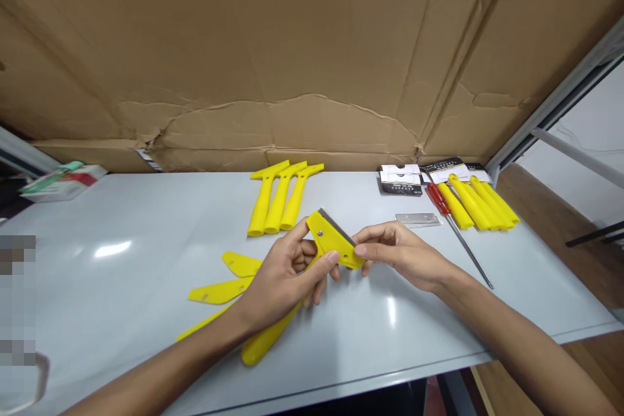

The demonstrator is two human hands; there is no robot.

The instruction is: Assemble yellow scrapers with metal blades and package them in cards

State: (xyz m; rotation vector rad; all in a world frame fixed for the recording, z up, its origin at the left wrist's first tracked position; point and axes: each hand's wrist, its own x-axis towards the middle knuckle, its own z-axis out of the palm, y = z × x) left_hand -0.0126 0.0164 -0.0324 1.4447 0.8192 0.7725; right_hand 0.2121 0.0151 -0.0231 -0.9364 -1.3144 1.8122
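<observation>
My left hand (287, 279) is closed around a yellow scraper (334, 240), its thumb pressed on the head. A dark, straight blade (336, 226) runs along the head's upper edge. One screw (320, 233) sits in the head's left part, and a hole shows toward the right. My right hand (400, 250) pinches the head's right end between thumb and fingers; whether a small part is also between them is hidden. The scraper's handle (268, 338) slants down to the left under my left wrist. Beside that hand lie loose yellow plates (219, 291), partly covered by my forearm.
Three yellow scraper handles (263, 205) lie at the back of the table (146, 312). To the right are flat blades (416, 218), a red-handled screwdriver (439, 199), black-and-white cards (400, 180) and several yellow tubular parts (472, 205). A box (63, 183) stands far left; cardboard (292, 45) rises behind.
</observation>
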